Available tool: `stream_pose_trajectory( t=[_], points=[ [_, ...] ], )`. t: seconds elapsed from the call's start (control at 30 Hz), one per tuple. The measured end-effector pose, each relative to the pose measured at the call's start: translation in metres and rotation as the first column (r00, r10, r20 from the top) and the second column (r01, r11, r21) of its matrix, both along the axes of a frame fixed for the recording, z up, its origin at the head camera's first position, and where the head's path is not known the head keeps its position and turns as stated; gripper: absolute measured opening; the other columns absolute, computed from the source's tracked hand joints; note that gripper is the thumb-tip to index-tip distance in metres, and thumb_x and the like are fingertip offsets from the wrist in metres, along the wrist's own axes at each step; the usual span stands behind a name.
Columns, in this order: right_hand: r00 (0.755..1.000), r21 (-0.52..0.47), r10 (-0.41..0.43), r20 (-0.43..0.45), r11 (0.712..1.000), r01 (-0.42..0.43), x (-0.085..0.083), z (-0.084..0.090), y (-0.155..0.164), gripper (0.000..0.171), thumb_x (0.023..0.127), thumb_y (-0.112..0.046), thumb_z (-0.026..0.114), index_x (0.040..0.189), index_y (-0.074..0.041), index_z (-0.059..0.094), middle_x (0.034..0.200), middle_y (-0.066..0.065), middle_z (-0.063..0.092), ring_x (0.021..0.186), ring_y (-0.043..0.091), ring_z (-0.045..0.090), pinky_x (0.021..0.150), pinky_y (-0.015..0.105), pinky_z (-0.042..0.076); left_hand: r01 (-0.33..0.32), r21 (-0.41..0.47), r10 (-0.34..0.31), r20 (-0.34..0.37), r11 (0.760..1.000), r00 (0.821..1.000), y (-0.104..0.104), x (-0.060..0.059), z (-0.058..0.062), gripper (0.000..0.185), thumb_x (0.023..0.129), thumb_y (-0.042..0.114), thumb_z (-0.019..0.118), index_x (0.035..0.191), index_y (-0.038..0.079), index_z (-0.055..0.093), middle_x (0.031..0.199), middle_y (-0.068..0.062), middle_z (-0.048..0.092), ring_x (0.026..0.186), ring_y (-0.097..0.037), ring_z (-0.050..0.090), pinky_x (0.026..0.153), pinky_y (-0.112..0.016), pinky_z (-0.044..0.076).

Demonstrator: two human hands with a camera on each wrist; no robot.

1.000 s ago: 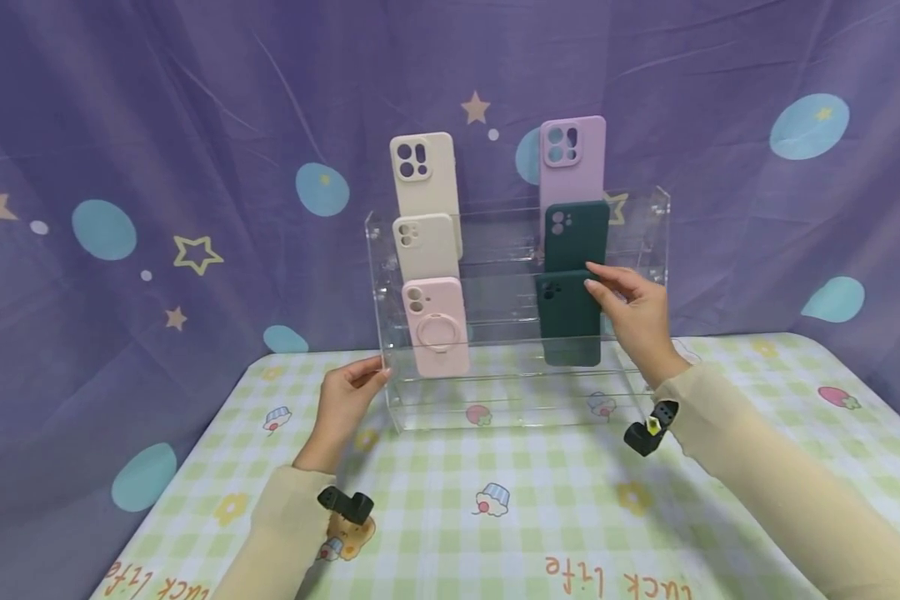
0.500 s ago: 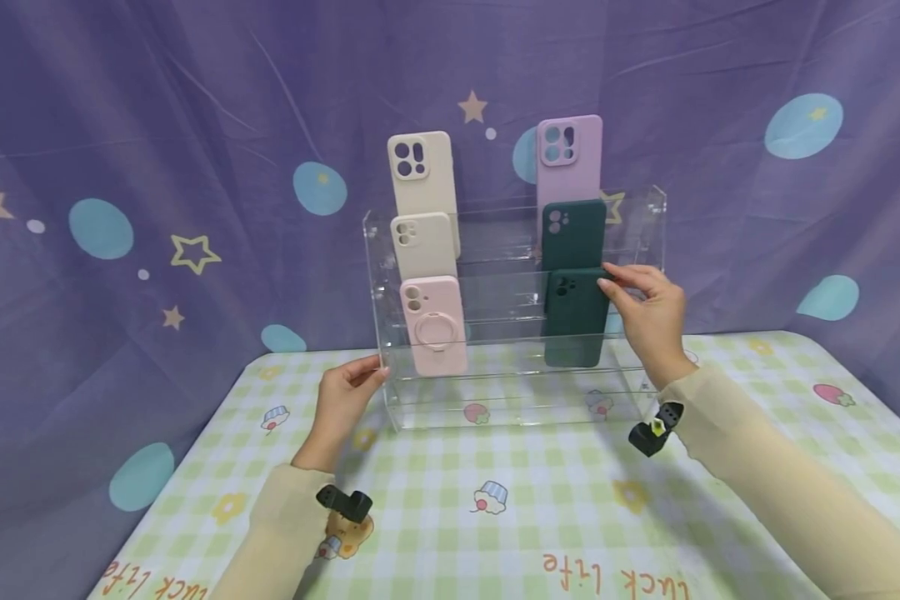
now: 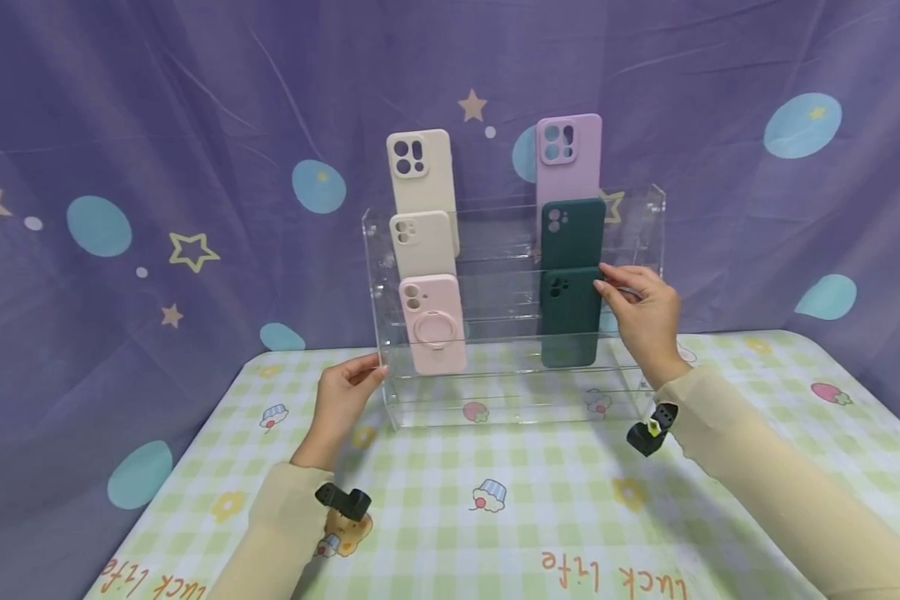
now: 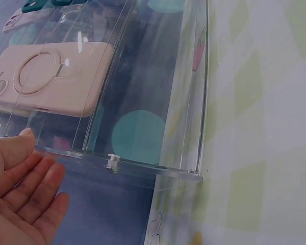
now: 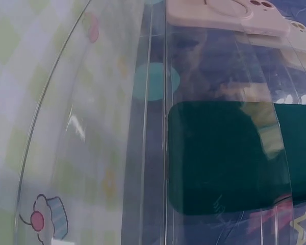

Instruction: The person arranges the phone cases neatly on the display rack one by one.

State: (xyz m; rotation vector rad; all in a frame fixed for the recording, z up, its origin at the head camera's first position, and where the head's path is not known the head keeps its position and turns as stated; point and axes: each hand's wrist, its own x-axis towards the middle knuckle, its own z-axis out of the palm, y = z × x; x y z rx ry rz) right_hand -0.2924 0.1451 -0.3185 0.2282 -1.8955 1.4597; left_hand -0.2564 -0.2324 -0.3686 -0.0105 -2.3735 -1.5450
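Held case: Your right hand (image 3: 645,317) pinches the top right corner of a dark green phone case (image 3: 570,317), thumb and fingertips curled onto its edge.
Direction: The case stands upright, long axis vertical, camera cutout at the top left, its back facing you.
Where it sits: It rests in the lowest tier on the right side of the clear acrylic rack (image 3: 648,242), behind the front lip.
Left hand: Your left hand (image 3: 341,400) touches the rack's lower left edge with relaxed, nearly straight fingers (image 4: 38,191), gripping nothing.
Materials: The green case looks matte and smooth with rounded corners. The rack is glossy, see-through plastic with stepped shelves and a small metal fastener (image 4: 112,163) on its side wall.
Other cases: A second dark green case (image 3: 572,232) and a lilac case (image 3: 567,154) stand above on the right. A pink case with a ring (image 3: 432,323), a small cream case (image 3: 422,242) and a tall cream case (image 3: 420,167) fill the left column.
Surface: A green checked tablecloth (image 3: 495,517) with cupcake prints covers the table, under a purple backdrop (image 3: 157,125).
Change: Since a second ago, the green case has shifted slightly right and straightened up, and your right hand has moved with it.
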Motion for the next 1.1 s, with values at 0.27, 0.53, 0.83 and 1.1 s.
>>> stream_pose_trajectory(
  t=[0.27, 0.53, 0.83, 1.1],
  points=[
    [1.000, -0.021, 0.006, 0.015, 1.000, -0.006, 0.002, 0.000, 0.001, 0.029, 0.083, -0.007, 0.072, 0.112, -0.003, 0.069, 0.104, 0.005, 0.065, 0.092, -0.005, 0.058, 0.081, 0.011, 0.049, -0.009, -0.013, 0.009, -0.008, 1.000, 1.000, 0.000, 0.001, 0.001, 0.030, 0.086, 0.011, 0.068, 0.111, -0.006, 0.066, 0.110, -0.023, 0.067, 0.077, 0.006, 0.059, 0.071, -0.009, 0.048],
    [0.999, -0.020, 0.039, 0.010, 0.999, -0.039, 0.005, -0.001, 0.009, 0.032, 0.082, -0.008, 0.072, 0.113, 0.001, 0.067, 0.104, 0.006, 0.065, 0.093, 0.000, 0.061, 0.081, 0.010, 0.049, -0.008, -0.002, 0.008, 0.007, 1.000, 1.000, 0.000, 0.003, 0.000, 0.030, 0.087, 0.011, 0.067, 0.112, -0.006, 0.065, 0.112, -0.023, 0.066, 0.076, 0.008, 0.058, 0.071, -0.009, 0.048],
    [0.998, 0.181, 0.036, 0.059, 0.982, -0.047, 0.027, -0.017, 0.038, 0.034, 0.086, -0.016, 0.070, 0.117, -0.004, 0.066, 0.109, 0.000, 0.064, 0.090, -0.011, 0.058, 0.079, 0.005, 0.046, -0.008, -0.059, 0.007, -0.027, 0.998, 1.000, -0.006, 0.001, -0.005, 0.031, 0.087, 0.015, 0.069, 0.113, -0.003, 0.066, 0.111, -0.020, 0.068, 0.090, -0.012, 0.066, 0.074, -0.010, 0.049],
    [1.000, 0.423, -0.016, 0.022, 0.906, 0.005, 0.042, -0.031, 0.082, 0.027, 0.091, -0.016, 0.063, 0.116, -0.006, 0.067, 0.109, -0.004, 0.065, 0.090, -0.008, 0.055, 0.079, 0.004, 0.040, -0.002, -0.094, -0.003, -0.046, 0.996, 0.999, -0.024, -0.001, 0.002, 0.036, 0.092, 0.026, 0.062, 0.120, 0.003, 0.064, 0.117, -0.015, 0.066, 0.086, 0.002, 0.062, 0.075, -0.010, 0.047]
  ],
)
